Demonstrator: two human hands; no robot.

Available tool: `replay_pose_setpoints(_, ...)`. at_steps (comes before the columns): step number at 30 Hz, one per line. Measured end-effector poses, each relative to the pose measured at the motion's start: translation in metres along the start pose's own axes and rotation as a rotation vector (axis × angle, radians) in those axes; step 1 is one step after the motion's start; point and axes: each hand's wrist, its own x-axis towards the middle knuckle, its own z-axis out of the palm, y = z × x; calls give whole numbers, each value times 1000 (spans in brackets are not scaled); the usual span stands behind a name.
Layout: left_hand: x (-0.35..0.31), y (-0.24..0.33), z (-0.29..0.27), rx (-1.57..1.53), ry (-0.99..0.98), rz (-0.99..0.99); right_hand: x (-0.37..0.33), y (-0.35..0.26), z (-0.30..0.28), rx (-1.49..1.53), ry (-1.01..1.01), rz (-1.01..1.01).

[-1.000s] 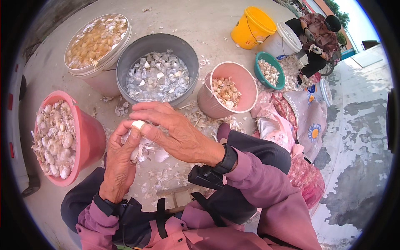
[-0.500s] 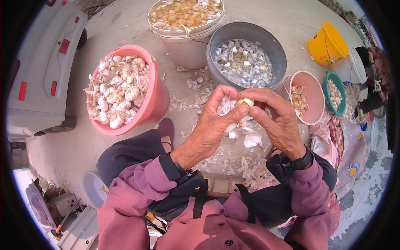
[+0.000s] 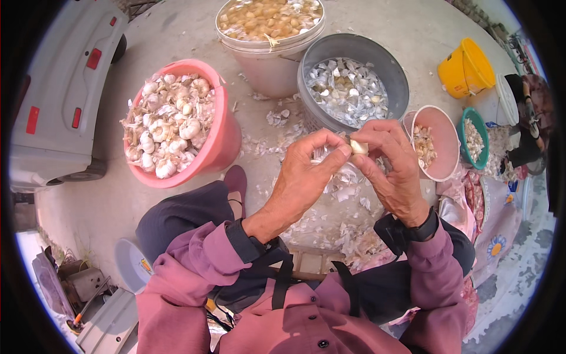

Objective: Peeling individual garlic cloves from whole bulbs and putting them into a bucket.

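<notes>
My two hands meet in front of me over the littered ground, both closed on one pale garlic clove (image 3: 358, 147). My right hand (image 3: 394, 177) pinches it between thumb and fingertips. The thumb and forefinger of my left hand (image 3: 309, 174) press together at its left end; my other left fingers are curled and partly hidden. Papery garlic skins (image 3: 345, 183) show below and between the hands. Just beyond them stands a grey tub (image 3: 401, 79) of cloves and skins in liquid. To the left, a pink bucket (image 3: 221, 127) is heaped with whole garlic bulbs (image 3: 168, 133).
A white bucket (image 3: 262, 71) of cloves in liquid stands at the back. At right are a small pink bucket (image 3: 445, 141), a green basin (image 3: 484, 156), a yellow bucket (image 3: 466, 68) and another person's arm (image 3: 530, 118). A parked vehicle (image 3: 68, 88) fills the left side.
The clump of papery skin under my hands has dropped away toward the ground. The clove now shows more of its side, and my hands have shifted slightly right.
</notes>
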Motion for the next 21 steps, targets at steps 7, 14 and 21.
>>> replay_pose_setpoints(7, 2, 16, 12, 125, -42, -46, -2, 3, -22, -67, -94, -60)
replay_pose_setpoints(14, -12, 1, -9, 262, 85, 2, -8, 10, 0, 40, -202, -220)
replay_pose_setpoints(21, -4, -11, -7, 174, 19, -36, -17, 10, -9, -22, -149, -197)
